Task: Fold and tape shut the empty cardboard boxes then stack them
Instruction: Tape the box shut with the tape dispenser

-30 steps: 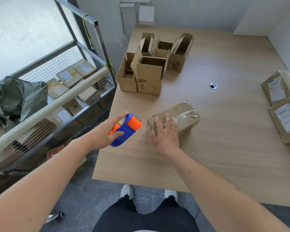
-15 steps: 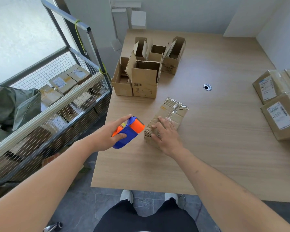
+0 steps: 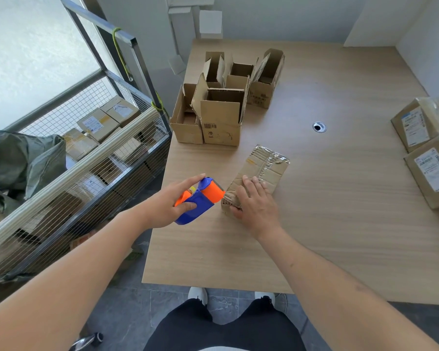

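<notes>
A closed cardboard box [image 3: 264, 168] wrapped in clear tape lies on the wooden table [image 3: 340, 224], its long side running away from me. My right hand [image 3: 255, 205] lies on its near end, fingers spread over the top and thumb against the near face. My left hand [image 3: 166, 202] grips a blue and orange tape dispenser [image 3: 200, 200], whose toothed blade sits at the box's near left corner. Several open empty boxes [image 3: 221, 115] stand with flaps up at the table's far left.
Two taped boxes with shipping labels [image 3: 431, 158] sit at the table's right edge. A wire-mesh cart [image 3: 86, 153] holding labelled parcels stands left of the table. A round cable hole [image 3: 319, 127] is in the tabletop. My feet show below the table's near edge.
The taped box has turned from lying crosswise to pointing away from me. My right hand stayed on its near end. The dispenser moved right, up to the box's near corner.
</notes>
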